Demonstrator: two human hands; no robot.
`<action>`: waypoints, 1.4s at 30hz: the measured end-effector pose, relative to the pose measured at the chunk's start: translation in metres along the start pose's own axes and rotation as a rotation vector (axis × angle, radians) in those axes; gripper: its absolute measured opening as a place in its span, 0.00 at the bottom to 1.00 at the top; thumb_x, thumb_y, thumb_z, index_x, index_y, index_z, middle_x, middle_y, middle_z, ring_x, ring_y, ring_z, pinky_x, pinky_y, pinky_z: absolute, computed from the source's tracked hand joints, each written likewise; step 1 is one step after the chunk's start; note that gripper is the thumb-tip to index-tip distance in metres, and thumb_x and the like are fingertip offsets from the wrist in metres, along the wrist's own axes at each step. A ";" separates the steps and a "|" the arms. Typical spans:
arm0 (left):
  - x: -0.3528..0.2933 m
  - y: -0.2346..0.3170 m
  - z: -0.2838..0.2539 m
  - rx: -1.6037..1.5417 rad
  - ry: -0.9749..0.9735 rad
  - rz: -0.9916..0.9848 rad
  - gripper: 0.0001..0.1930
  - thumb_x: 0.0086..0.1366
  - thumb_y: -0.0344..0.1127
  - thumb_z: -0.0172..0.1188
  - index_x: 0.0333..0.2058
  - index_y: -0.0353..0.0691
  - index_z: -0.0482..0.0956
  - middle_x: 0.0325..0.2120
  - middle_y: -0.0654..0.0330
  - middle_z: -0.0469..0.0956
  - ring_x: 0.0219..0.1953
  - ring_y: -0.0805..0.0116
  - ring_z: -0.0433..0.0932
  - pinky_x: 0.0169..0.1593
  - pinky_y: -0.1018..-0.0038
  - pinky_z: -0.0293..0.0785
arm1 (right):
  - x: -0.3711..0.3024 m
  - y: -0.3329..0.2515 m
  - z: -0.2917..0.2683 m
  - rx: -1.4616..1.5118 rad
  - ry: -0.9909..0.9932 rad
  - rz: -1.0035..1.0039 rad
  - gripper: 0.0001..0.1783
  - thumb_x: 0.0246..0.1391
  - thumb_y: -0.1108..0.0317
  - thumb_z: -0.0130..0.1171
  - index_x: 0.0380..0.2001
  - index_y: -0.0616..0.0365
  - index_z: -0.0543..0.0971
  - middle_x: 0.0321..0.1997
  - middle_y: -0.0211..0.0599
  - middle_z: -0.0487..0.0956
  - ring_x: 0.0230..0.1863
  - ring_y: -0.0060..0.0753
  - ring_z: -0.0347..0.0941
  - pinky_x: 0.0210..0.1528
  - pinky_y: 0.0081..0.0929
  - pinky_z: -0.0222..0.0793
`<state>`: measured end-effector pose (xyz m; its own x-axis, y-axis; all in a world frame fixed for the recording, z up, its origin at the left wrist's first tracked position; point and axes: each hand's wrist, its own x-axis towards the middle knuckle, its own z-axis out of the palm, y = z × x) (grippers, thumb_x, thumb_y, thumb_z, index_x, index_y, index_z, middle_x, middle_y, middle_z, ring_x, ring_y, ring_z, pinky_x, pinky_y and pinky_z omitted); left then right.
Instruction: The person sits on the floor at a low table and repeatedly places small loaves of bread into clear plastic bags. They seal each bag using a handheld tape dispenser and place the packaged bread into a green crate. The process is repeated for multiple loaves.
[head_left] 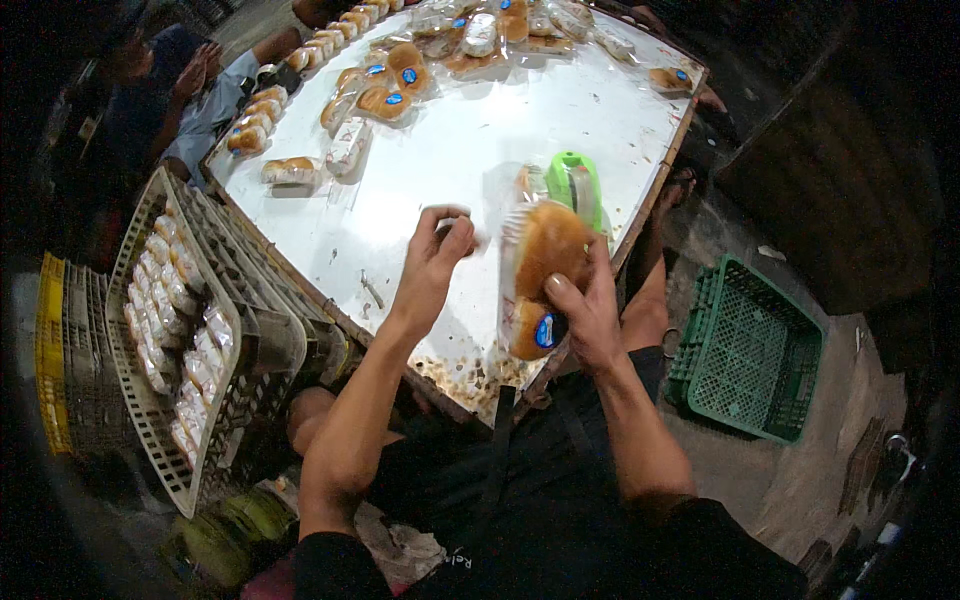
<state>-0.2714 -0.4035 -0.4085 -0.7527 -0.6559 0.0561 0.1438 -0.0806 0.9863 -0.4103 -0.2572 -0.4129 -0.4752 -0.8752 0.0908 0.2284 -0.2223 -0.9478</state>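
1. Bread pack (pixel 548 245): clear, crinkled film around rounded, smooth buns; beneath it lies the flat white surface (pixel 430 150), brown-speckled at its near corner
2. Two golden-brown buns show in the pack, one blue oval label (pixel 545 331) on the lower; it sits above the surface's near part, held by the right hand (pixel 595 315), thumb across its front
3. Left hand (pixel 435 255) is raised and blurred, fingers curled narrow; I cannot tell whether it holds anything
4. Counts: one bright green object (pixel 591 195) just beyond the pack; one green lattice crate (pixel 750 350) at right; one cream crate (pixel 150 430), holding wrapped bread, at left
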 end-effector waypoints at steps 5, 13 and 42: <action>0.005 0.015 0.020 -0.157 0.471 -0.016 0.30 0.73 0.59 0.34 0.49 0.33 0.68 0.41 0.55 0.71 0.44 0.68 0.70 0.52 0.71 0.66 | 0.020 0.008 0.030 -0.346 -0.055 -0.115 0.35 0.52 0.66 0.63 0.60 0.59 0.60 0.56 0.46 0.68 0.58 0.42 0.66 0.57 0.36 0.68; -0.016 0.001 0.011 0.290 0.420 0.489 0.17 0.66 0.46 0.59 0.34 0.35 0.72 0.37 0.55 0.74 0.38 0.69 0.74 0.37 0.77 0.73 | 0.031 -0.010 0.057 -0.758 -0.179 -0.539 0.05 0.52 0.77 0.59 0.33 0.61 0.75 0.36 0.38 0.73 0.40 0.41 0.71 0.46 0.32 0.68; -0.026 0.014 0.037 0.184 0.754 0.832 0.17 0.71 0.36 0.50 0.50 0.29 0.61 0.52 0.51 0.59 0.50 0.66 0.67 0.54 0.70 0.65 | 0.021 -0.015 0.104 0.094 0.133 -0.290 0.07 0.66 0.67 0.46 0.37 0.61 0.67 0.31 0.41 0.80 0.34 0.24 0.74 0.41 0.24 0.71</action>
<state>-0.2735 -0.3601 -0.3904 0.1194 -0.7439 0.6576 0.2748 0.6612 0.6981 -0.3357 -0.3173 -0.3645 -0.6370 -0.7076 0.3059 0.1419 -0.4977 -0.8557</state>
